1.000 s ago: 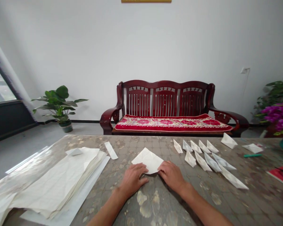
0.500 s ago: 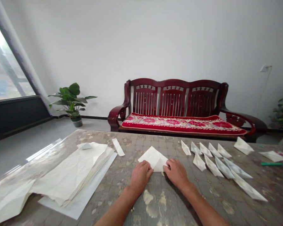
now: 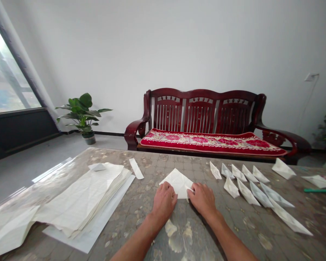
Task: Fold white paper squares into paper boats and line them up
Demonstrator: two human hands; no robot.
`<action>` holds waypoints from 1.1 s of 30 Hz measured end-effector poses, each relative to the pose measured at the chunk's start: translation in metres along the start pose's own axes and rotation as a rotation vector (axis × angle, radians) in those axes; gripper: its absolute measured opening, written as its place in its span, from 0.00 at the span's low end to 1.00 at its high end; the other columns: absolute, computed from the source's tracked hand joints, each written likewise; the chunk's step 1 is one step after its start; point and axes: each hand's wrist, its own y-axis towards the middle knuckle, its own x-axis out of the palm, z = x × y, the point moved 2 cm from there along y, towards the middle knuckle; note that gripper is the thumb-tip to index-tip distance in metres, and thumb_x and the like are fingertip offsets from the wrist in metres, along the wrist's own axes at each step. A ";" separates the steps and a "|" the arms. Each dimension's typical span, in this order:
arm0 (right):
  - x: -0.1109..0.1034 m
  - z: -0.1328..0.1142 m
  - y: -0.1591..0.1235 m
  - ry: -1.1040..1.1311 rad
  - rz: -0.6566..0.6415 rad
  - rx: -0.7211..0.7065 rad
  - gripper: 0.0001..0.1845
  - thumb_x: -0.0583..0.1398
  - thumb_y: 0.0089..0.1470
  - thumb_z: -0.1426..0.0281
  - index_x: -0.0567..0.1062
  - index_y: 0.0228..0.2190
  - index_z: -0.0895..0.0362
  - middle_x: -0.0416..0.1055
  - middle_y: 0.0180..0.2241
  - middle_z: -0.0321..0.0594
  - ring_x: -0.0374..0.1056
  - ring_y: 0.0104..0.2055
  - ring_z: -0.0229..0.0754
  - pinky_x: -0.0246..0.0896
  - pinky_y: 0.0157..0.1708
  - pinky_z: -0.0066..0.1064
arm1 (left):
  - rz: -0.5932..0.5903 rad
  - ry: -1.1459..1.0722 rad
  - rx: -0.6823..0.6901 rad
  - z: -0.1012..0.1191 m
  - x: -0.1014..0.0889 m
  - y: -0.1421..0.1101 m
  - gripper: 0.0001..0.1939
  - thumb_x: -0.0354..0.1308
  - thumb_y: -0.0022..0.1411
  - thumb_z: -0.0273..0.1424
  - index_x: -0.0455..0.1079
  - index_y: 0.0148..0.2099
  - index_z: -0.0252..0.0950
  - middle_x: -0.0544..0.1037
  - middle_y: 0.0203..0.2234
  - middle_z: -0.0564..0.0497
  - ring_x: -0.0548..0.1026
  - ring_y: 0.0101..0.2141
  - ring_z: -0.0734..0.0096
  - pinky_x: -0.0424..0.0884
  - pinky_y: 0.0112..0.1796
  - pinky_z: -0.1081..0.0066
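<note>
A folded sheet of white paper (image 3: pixel 178 178), pointed at the top with a straight lower edge, lies on the patterned table in front of me. My left hand (image 3: pixel 164 199) has its fingers curled over the paper's left side, pressing on it. On the opposite side, my right hand (image 3: pixel 203 198) grips the right corner, where a small flap lifts near the thumb. The undersides of both hands' fingers are hidden. To the right sit several folded paper boats (image 3: pixel 248 192) in two rough rows.
A stack of white paper sheets (image 3: pixel 78 199) covers the left of the table (image 3: pixel 174 237), with a narrow paper strip (image 3: pixel 136 169) beside it. Two more paper boats and a green pen-like object (image 3: pixel 317 190) lie far right. Behind stands a red wooden bench (image 3: pixel 201 116).
My left hand has shifted slightly up and right over the paper, with its fingers more curled. My right hand stays at the right corner. The view has turned slightly.
</note>
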 end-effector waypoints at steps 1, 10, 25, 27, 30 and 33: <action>0.001 0.000 0.000 0.002 0.007 0.005 0.11 0.56 0.57 0.63 0.75 0.29 0.55 0.76 0.34 0.39 0.68 0.39 0.46 0.49 0.34 0.33 | 0.004 -0.009 -0.008 0.000 -0.001 0.000 0.04 0.55 0.60 0.28 0.70 0.32 0.35 0.72 0.38 0.47 0.69 0.42 0.63 0.63 0.44 0.67; 0.005 0.000 0.000 0.004 0.042 0.022 0.09 0.57 0.57 0.63 0.73 0.29 0.54 0.75 0.34 0.38 0.67 0.39 0.47 0.48 0.35 0.34 | 0.022 -0.058 -0.102 -0.001 -0.012 -0.006 0.05 0.57 0.59 0.29 0.71 0.39 0.40 0.71 0.41 0.50 0.68 0.45 0.63 0.61 0.47 0.65; -0.001 -0.012 -0.013 0.000 0.152 -0.266 0.09 0.54 0.61 0.73 0.74 0.36 0.54 0.72 0.38 0.42 0.62 0.44 0.47 0.52 0.43 0.36 | -0.086 -0.026 0.050 0.000 -0.009 -0.007 0.20 0.57 0.59 0.25 0.76 0.48 0.55 0.72 0.51 0.51 0.66 0.53 0.58 0.59 0.53 0.58; 0.003 -0.017 -0.022 0.035 0.111 -0.366 0.11 0.52 0.61 0.75 0.75 0.34 0.54 0.72 0.38 0.41 0.63 0.43 0.45 0.53 0.43 0.35 | -0.077 -0.028 0.046 0.001 -0.009 -0.007 0.20 0.57 0.59 0.24 0.76 0.47 0.54 0.73 0.51 0.51 0.66 0.52 0.58 0.59 0.52 0.59; 0.009 -0.021 -0.031 0.060 0.062 -0.391 0.15 0.51 0.60 0.77 0.75 0.42 0.56 0.72 0.45 0.42 0.64 0.46 0.45 0.56 0.46 0.34 | -0.057 -0.030 0.027 0.001 -0.008 -0.007 0.17 0.56 0.61 0.26 0.77 0.47 0.52 0.74 0.49 0.50 0.67 0.51 0.60 0.60 0.52 0.61; 0.013 -0.020 -0.035 0.051 0.053 -0.368 0.19 0.51 0.61 0.76 0.71 0.52 0.58 0.69 0.54 0.46 0.63 0.54 0.46 0.55 0.53 0.36 | 0.010 0.017 -0.069 -0.005 -0.009 -0.008 0.15 0.57 0.61 0.32 0.75 0.50 0.47 0.72 0.51 0.47 0.67 0.52 0.57 0.60 0.52 0.59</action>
